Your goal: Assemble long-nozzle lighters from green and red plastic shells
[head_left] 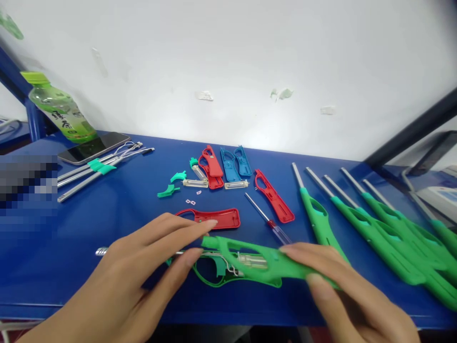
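Note:
Near the table's front edge lies an opened green gas lighter. Its lower shell half (266, 282) carries a green trigger (220, 267), white wires and a clear fuel tank (253, 260). My left hand (143, 267) is closed around the lighter's front end, with the tip of the metal tube (101, 251) showing beyond my knuckles. My right hand (342, 290) pinches the handle end of the upper green shell half (285, 265). That half sits tilted and offset across the lower one, so the inner parts show between them. My fingers hide much of the tube.
Behind my hands lie red shell halves (221, 219), blue shells (231, 164), clear tanks (195, 183), green triggers (167, 191) and a screwdriver (278, 232). Several green lighters (378, 228) lie right. At left are metal tubes (84, 183), a phone (94, 147) and a bottle (62, 109).

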Available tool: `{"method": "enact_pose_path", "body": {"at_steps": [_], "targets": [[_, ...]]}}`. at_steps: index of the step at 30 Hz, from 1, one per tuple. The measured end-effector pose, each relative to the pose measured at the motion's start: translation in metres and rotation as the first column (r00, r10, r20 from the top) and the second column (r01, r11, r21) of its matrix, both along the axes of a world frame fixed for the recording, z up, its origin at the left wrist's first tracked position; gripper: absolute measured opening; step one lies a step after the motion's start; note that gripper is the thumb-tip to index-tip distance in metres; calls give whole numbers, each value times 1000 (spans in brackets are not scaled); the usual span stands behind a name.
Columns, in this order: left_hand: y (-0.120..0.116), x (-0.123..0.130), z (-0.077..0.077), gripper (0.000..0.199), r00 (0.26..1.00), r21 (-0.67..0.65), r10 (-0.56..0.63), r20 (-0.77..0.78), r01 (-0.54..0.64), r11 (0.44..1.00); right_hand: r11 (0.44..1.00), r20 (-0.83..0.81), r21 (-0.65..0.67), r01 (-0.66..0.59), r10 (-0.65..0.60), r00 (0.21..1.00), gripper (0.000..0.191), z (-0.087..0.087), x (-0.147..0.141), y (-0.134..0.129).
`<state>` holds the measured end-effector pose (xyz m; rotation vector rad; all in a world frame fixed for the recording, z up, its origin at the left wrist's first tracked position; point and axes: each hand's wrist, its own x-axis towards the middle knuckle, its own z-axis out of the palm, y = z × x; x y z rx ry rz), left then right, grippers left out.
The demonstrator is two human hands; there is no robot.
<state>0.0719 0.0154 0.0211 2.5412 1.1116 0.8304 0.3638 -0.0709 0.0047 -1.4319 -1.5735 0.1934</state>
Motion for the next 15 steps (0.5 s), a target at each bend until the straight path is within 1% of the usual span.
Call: {"method": "enact_pose_path", "body": {"at_steps": [1,3,5,7,11,13,15], "targets": [[0,0,0,31,1000,-16,-5,15,6,1000,998,46,12,-66,65,997,19,1,1,2],[1,-1,0,25,997,-34,-44,55,46,998,985,141,21,-170,165,976,26,0,5,6],[4,-2,-1,20,993,-45,-81,81,85,995,974,215,12,-226,218,952,32,-2,8,10],[7,-7,-4,22,993,-27,-102,63,104,994,972,258,-7,-234,227,939,34,-6,10,12],[12,-16,-8,27,986,44,-143,-81,147,988,975,300,-33,-221,221,928,32,-12,7,14],[16,-18,-6,29,977,68,-170,-128,179,981,975,315,-20,-223,218,924,30,-12,4,15],[20,-17,-3,31,968,90,-206,-141,219,972,973,337,-8,-229,219,916,29,-12,1,16]]}}
